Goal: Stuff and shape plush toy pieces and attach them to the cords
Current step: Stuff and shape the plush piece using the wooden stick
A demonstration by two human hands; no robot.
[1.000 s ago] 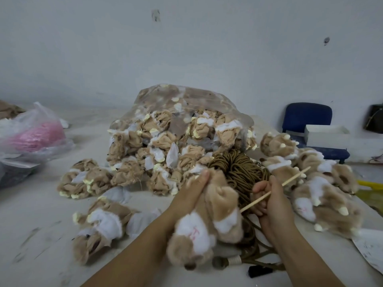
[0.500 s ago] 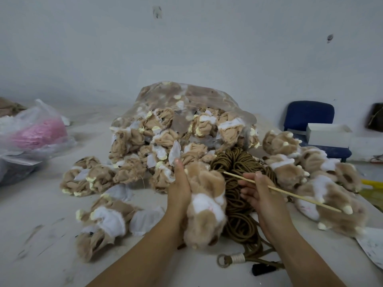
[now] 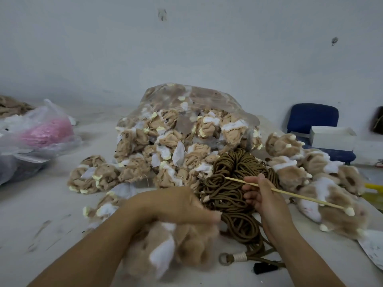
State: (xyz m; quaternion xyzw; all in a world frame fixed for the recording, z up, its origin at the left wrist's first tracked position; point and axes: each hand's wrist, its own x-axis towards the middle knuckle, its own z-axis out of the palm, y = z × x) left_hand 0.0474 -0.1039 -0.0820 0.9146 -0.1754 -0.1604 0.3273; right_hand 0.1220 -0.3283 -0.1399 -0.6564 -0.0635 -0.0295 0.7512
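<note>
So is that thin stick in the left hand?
No, the right hand pinches the stick, while the left hand grips a blurred plush piece.

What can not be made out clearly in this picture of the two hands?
Head view:
- plush piece: motion blur; the grip of the left hand on it is unclear.
- cords: partly hidden behind the right hand holding the stick.
- paper sheet: cut off by the right edge.

The left hand [image 3: 176, 206] gripped a blurred plush piece [image 3: 172, 243] — the right hand [image 3: 261, 195] pinched a thin stick [image 3: 294, 196] over brown cords [image 3: 234, 183].
</note>
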